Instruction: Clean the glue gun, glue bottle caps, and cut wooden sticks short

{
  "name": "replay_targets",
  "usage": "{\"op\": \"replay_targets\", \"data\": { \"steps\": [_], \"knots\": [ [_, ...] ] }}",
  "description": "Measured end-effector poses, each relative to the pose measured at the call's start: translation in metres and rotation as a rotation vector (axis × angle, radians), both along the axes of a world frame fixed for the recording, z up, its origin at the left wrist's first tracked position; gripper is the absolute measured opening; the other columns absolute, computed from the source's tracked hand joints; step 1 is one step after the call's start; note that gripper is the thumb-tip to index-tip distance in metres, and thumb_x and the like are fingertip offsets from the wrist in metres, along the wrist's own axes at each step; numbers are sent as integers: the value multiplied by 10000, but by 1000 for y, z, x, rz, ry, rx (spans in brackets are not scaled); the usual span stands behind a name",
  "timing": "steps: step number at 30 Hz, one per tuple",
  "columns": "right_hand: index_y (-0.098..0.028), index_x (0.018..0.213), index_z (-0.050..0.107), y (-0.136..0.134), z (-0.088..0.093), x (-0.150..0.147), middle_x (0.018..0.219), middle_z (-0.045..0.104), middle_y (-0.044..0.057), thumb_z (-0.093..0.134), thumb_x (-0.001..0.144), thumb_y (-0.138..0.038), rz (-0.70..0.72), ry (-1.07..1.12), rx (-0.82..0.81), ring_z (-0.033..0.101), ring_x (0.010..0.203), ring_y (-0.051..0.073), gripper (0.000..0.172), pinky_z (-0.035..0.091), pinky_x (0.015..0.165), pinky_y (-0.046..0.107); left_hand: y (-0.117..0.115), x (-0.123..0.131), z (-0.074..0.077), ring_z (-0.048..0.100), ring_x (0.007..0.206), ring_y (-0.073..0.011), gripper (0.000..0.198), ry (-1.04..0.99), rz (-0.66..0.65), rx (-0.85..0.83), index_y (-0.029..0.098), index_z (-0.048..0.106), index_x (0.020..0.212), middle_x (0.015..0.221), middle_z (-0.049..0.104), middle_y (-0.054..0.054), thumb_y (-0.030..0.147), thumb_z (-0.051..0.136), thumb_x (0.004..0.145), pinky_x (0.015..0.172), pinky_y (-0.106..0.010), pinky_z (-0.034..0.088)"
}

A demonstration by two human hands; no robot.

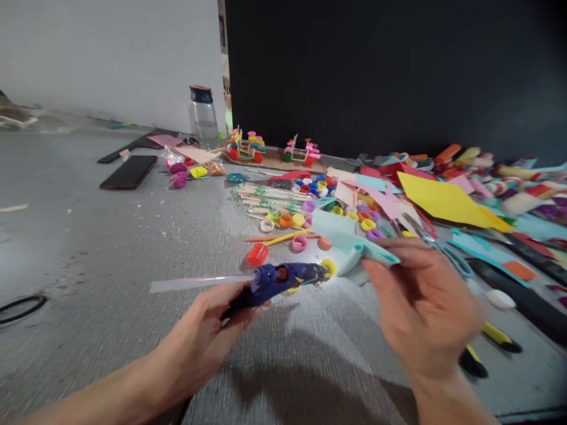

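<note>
Glue gun (275, 283) inside left fingers (227, 294); blue sheet (348, 243) between right fingers (415, 256).

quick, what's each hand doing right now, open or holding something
Left hand: closed around the handle of a blue glue gun.
Right hand: closed, pinching a curled piece of light blue paper.

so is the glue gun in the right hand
No, the left hand grips the glue gun, while the right hand pinches a curled pale blue sheet.
</note>
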State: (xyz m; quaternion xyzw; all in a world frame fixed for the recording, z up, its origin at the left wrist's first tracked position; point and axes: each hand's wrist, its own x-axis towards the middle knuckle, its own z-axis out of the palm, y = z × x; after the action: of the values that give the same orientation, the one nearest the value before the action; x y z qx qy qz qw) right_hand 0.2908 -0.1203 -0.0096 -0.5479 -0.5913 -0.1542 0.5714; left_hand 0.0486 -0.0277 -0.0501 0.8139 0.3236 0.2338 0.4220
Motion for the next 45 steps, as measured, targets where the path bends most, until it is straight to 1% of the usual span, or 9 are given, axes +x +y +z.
{"op": "replay_targets", "data": {
  "steps": [4, 10, 17, 26, 29, 34, 39, 42, 45],
  "knots": [
    [-231, 970, 663, -1, 3, -3, 942, 706, 22, 688, 875, -83, 95, 10, -74, 666, 917, 203, 178, 549, 792, 364, -1, 0, -1, 721, 956, -186, 219, -6, -32, -10, 262, 709, 1131, 1057, 790, 11, 286, 558, 972, 850, -259, 540],
    [-132, 1101, 649, 1, 2, -15, 1044, 665, 88, 695, 907, -114, 249, -328, -277, 649, 951, 186, 201, 557, 822, 339, -4, 5, 7, 726, 937, -196, 218, -45, -3, -86, 236, 719, 1100, 1018, 794, -4, 262, 577, 937, 849, -269, 555],
    [-70, 1079, 648, 3, -2, -22, 1015, 660, 128, 659, 904, -41, 187, -493, -251, 629, 930, 216, 178, 544, 791, 367, -9, 11, 15, 742, 976, -196, 214, -104, 20, -270, 243, 727, 1080, 1017, 811, 5, 288, 605, 910, 903, -260, 564],
    [-102, 878, 634, 8, -7, -33, 833, 669, 122, 608, 887, 14, 128, -619, -198, 589, 777, 225, 118, 535, 669, 389, -10, 5, 4, 670, 1164, -329, 338, 92, 188, -337, 231, 814, 960, 1253, 749, -87, 470, 616, 827, 1136, -526, 425],
    [-123, 852, 605, 10, -8, -34, 777, 646, 109, 590, 883, 6, 93, -629, -211, 588, 741, 225, 133, 535, 629, 381, -10, 5, 1, 685, 1137, -318, 361, 86, 198, -324, 213, 801, 1032, 1208, 768, -98, 458, 624, 834, 1117, -512, 450],
    [-140, 893, 573, 10, -8, -25, 803, 644, 101, 573, 860, -8, 62, -588, -236, 608, 764, 227, 136, 547, 647, 380, -8, 5, 3, 719, 1078, -235, 277, -23, 44, -261, 244, 784, 1091, 1179, 784, -43, 378, 604, 927, 979, -340, 566],
    [-191, 887, 548, 7, -4, -8, 824, 619, 40, 608, 842, -27, -35, -379, -197, 606, 758, 177, 180, 543, 690, 337, -3, 5, 7, 710, 1106, -266, 272, 13, 64, -210, 237, 798, 1073, 1206, 774, -60, 385, 625, 924, 1022, -379, 545],
    [-207, 883, 551, 4, 0, -5, 816, 606, 4, 636, 840, -29, 7, -253, -189, 602, 717, 142, 202, 546, 679, 301, -3, 6, 6, 712, 1097, -258, 279, 23, 40, -230, 259, 788, 1111, 1225, 766, -49, 383, 605, 941, 1007, -376, 553],
    [-194, 940, 580, 3, 1, -8, 873, 629, 25, 629, 861, -27, 156, -276, -247, 622, 790, 160, 192, 549, 707, 316, -3, 7, 6, 700, 1119, -259, 272, 34, 34, -260, 261, 797, 1078, 1265, 747, -46, 379, 591, 945, 1055, -403, 519]
  ]
}}
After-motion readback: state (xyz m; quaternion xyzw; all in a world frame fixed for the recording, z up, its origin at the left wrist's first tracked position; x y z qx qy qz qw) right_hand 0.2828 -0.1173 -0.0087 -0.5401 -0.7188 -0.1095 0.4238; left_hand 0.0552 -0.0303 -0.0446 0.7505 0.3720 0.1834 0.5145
